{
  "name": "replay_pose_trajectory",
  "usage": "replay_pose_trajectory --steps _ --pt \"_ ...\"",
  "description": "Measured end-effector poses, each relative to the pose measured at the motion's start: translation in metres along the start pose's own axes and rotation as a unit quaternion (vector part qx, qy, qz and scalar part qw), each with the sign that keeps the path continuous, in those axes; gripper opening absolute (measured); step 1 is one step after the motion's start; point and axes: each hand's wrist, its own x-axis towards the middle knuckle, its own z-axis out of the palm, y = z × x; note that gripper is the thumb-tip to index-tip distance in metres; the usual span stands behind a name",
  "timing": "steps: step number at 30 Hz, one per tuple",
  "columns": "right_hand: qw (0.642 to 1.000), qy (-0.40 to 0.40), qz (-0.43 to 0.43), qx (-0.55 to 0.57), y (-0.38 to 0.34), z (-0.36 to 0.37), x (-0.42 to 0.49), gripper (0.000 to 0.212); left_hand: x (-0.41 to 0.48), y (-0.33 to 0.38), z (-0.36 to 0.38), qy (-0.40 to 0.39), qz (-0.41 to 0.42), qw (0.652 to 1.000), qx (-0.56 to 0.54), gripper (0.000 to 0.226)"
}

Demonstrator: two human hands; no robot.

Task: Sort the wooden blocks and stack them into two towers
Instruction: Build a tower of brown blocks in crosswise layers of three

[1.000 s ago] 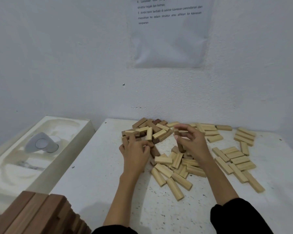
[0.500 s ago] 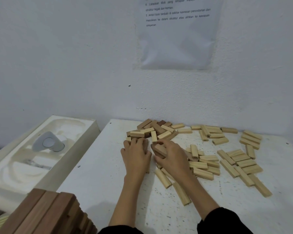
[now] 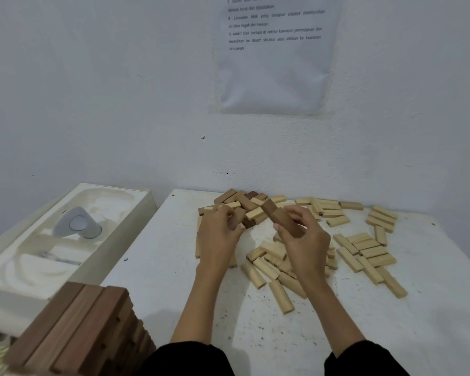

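My right hand [image 3: 305, 245] grips two dark brown blocks [image 3: 281, 219], lifted above the white table [image 3: 174, 280]. My left hand [image 3: 217, 234] has its fingers curled round a dark block [image 3: 239, 214] at the near edge of the mixed heap [image 3: 244, 204] by the wall. Several pale blocks [image 3: 272, 267] lie loose under and beside my right hand. More pale blocks [image 3: 369, 253] are scattered to the right. A tower of dark brown blocks [image 3: 76, 329] stands at the bottom left.
A white moulded tray [image 3: 38, 253] with a grey object sits left of the table. A printed sheet [image 3: 274, 50] is taped to the wall behind. The table's near half, between my forearms, holds only specks.
My right hand has risen from the heap with dark blocks in its grip. My left hand has shifted slightly towards the heap, fingers closing on a dark block.
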Motion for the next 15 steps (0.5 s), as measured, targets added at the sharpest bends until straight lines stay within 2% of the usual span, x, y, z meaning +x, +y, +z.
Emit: replay_pose_trajectory --steps 2,4,7,10,13,15 --pt "0.998 0.041 -0.048 0.007 0.001 -0.014 -0.018 0.039 -0.004 0.012 -0.001 -0.018 0.022 0.999 -0.015 0.021" --pt "0.996 0.042 -0.072 -0.019 0.009 -0.027 -0.039 0.041 -0.012 0.022 -0.002 -0.036 0.042 0.998 -0.031 0.023" --pt "0.998 0.007 -0.055 -0.041 0.015 -0.045 -0.068 0.047 -0.028 0.029 -0.004 -0.071 0.056 0.995 -0.051 0.023" --pt "0.997 0.005 -0.06 -0.052 0.005 -0.064 -0.091 0.049 -0.046 0.03 -0.01 -0.121 0.039 0.986 -0.104 0.02" --pt "0.999 -0.013 -0.017 -0.045 -0.007 -0.086 -0.115 0.054 -0.061 0.023 -0.022 -0.178 0.027 0.977 -0.112 0.029" --pt "0.997 -0.06 0.017 -0.045 -0.013 -0.1 -0.132 0.057 -0.072 0.017 -0.033 -0.207 0.029 0.971 -0.112 0.032"
